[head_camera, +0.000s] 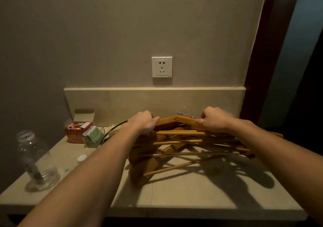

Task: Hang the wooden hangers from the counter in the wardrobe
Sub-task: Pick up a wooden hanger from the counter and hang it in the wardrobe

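Several wooden hangers [176,140] lie in a tangled pile on the beige counter [192,188], close to the back wall. My left hand [144,121] is closed on the left shoulder of the topmost hanger [178,119]. My right hand [214,119] grips the same hanger's right shoulder. That hanger sits at the top of the pile, its peak between my hands. The metal hooks are mostly hidden behind the wood and my hands. No wardrobe shows in the head view.
A clear plastic bottle [35,160] stands at the counter's left front. A red box of coloured bits [76,130], a green packet [93,135] and a white cap [81,158] sit left of the pile. A wall socket [162,67] is above; a dark door frame [265,52] at right.
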Available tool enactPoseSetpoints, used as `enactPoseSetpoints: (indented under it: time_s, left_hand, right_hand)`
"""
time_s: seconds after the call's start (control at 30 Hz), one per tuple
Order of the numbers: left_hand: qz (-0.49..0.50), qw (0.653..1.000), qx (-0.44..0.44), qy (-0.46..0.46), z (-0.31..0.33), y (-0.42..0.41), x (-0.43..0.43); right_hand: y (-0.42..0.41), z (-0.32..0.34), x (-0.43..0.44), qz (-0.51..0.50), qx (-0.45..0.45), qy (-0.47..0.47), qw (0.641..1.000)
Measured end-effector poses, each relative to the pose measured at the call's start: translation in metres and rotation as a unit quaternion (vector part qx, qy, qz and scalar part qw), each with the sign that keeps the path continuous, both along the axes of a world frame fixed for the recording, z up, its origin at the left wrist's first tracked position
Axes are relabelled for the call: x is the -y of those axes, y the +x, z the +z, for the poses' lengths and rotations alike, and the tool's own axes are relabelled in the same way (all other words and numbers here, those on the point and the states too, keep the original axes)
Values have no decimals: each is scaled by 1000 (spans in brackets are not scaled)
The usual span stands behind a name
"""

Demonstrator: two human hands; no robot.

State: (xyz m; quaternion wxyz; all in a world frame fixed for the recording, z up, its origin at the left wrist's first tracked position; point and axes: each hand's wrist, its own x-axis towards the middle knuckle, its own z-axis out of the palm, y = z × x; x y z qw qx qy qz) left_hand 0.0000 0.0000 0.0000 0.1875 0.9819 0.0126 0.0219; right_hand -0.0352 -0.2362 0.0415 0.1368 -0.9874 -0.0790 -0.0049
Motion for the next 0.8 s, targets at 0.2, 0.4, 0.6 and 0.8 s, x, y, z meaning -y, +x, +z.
enactPoseSetpoints:
  time_s: [0.2,0.4,0.6,0.8]
  left_hand:
    - [-7,999,-33,-6,-10,13,-2]
    - [1,999,-32,-26,-15,22,2]
    - [9,998,-9,-56,-16,26,7]
    - [14,997,12,-80,-14,24,8]
  right_hand:
    - [13,-5,-4,11,4,-71,997]
    - [19,-7,-5,20,-3,-37,999]
    - [19,-5,-1,12,-10,-3,1000]
    - [21,-4,5,1,-3,44,999]
